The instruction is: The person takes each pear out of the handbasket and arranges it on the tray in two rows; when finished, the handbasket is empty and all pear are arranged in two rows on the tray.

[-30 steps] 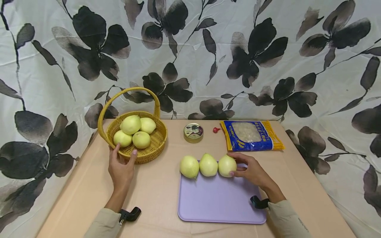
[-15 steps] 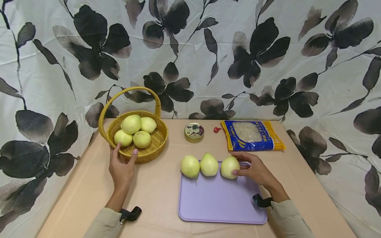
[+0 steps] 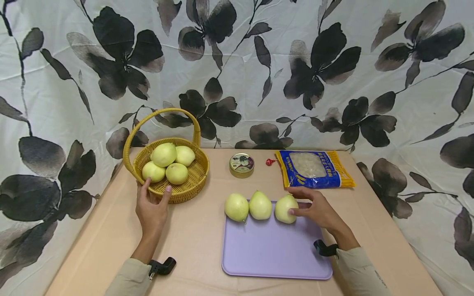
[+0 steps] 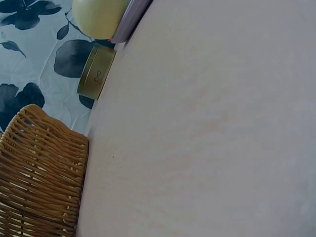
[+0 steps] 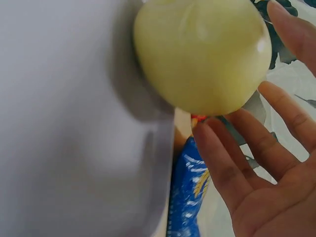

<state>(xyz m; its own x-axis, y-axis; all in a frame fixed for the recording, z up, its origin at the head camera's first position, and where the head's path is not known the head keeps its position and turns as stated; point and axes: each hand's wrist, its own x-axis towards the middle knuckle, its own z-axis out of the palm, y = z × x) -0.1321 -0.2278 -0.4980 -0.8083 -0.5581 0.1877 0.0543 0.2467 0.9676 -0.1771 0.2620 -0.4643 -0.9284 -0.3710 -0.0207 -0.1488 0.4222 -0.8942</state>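
At the left of the head view, my left hand [image 3: 152, 207] touches the near side of a yellow wicker basket [image 3: 189, 192], its index finger and thumb spread along the wall. Several pale green pears [image 3: 177, 173] lie inside the basket. My right hand [image 3: 312, 207] is around the right side of a pear [image 3: 284, 209] at the back of a purple tray [image 3: 275, 255]. In the right wrist view its fingers [image 5: 269, 148] are loosely extended at that pear, with the thumb apart from it. Two more pears, a left one [image 3: 236, 207] and a middle one [image 3: 260, 204], stand beside it.
Behind the tray are a round gold tin [image 3: 241, 165], a small red-wrapped item [image 3: 270, 162] and a blue and yellow packet [image 3: 312, 169]. A floral cloth [image 3: 237, 74] hangs along the table's back edge. The left wrist view shows the basket wall and tabletop [image 4: 207, 123].
My right hand and the rightmost pear have shifted slightly right, opening a gap from the middle pear; over the last half second they are nearly still. The left hand and basket stay put.
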